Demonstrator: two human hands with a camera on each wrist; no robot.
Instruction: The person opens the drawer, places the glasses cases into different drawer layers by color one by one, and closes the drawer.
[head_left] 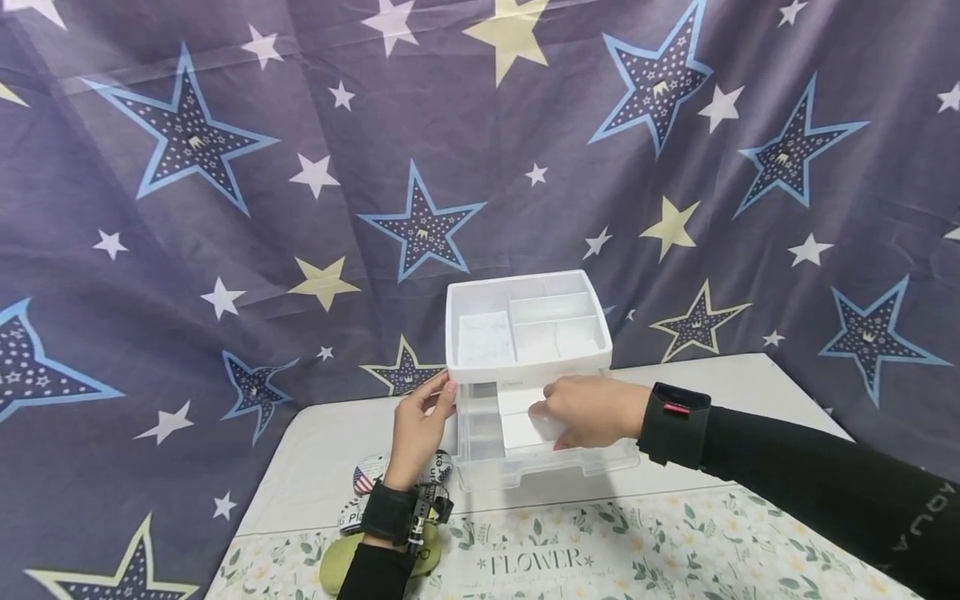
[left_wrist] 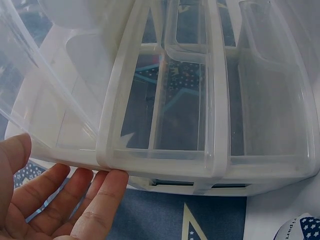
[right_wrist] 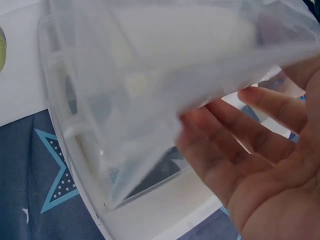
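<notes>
A white drawer organizer (head_left: 528,365) with a divided top tray stands on the table. My left hand (head_left: 420,429) touches its left side; in the left wrist view the fingertips (left_wrist: 112,182) rest against the frame's edge, thumb apart from them. My right hand (head_left: 592,410) is at the front, below the tray. In the right wrist view its fingers (right_wrist: 220,132) curl at the edge of a translucent plastic drawer (right_wrist: 145,105), which sits tilted in the upper slot. The thumb tip is partly hidden. Lower clear drawers (left_wrist: 265,100) show in the left wrist view.
Beside my left wrist lie a newsprint-patterned item (head_left: 367,475) with a flag print and a green rounded object (head_left: 341,560). A floral cloth (head_left: 652,542) covers the table's near part. Behind hangs a star-print curtain (head_left: 300,225).
</notes>
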